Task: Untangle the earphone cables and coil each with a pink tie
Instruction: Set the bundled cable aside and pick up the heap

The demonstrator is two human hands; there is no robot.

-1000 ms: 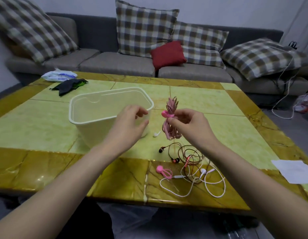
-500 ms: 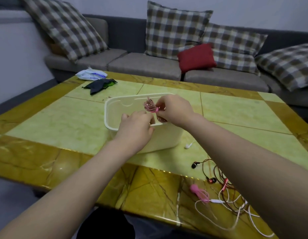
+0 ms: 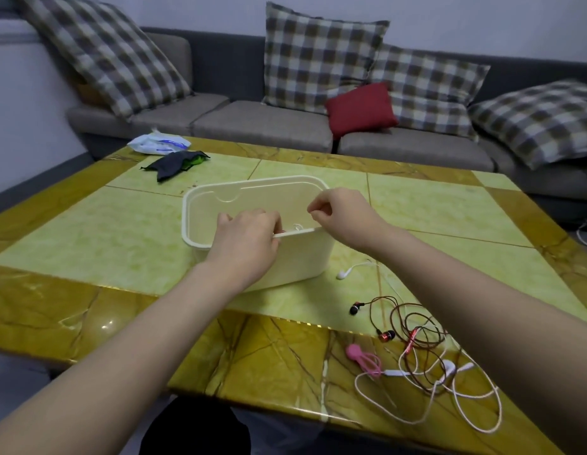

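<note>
**Left grip and right grip at the white bin**

Of the two, the left grip lay over the bin's near rim, knuckles up, with its fingers curled down inside. The back of the hand hid the fingertips, so I could not tell whether they held anything. Just beside those fingers, inside the bin, a scrap of pink and a white loop showed above the rim. They were possibly part of a coiled earphone bundle, though too little was in view to be sure. The right grip hovered to the right of the left one, over the bin's near right corner. Its thumb tip was pressed to its forefinger tip, the other fingers were curled in, and the pinch was closed on itself.

Nearer than the right grip, partly under its forearm, the uncoiled earphones lay on the worktop. A white earbud rested just off the bin's right wall. A dark red cable with black and red buds looped nearer still, and a white cable ran tangled through it toward the near edge. A pink tie lay loose at the left of that tangle, its end just beside the white cable's plug.

Beyond the left grip, at the far left corner, sat a tissue pack and a dark cloth. Beyond both grips stood a grey sofa with checked cushions and a red cushion.
</note>
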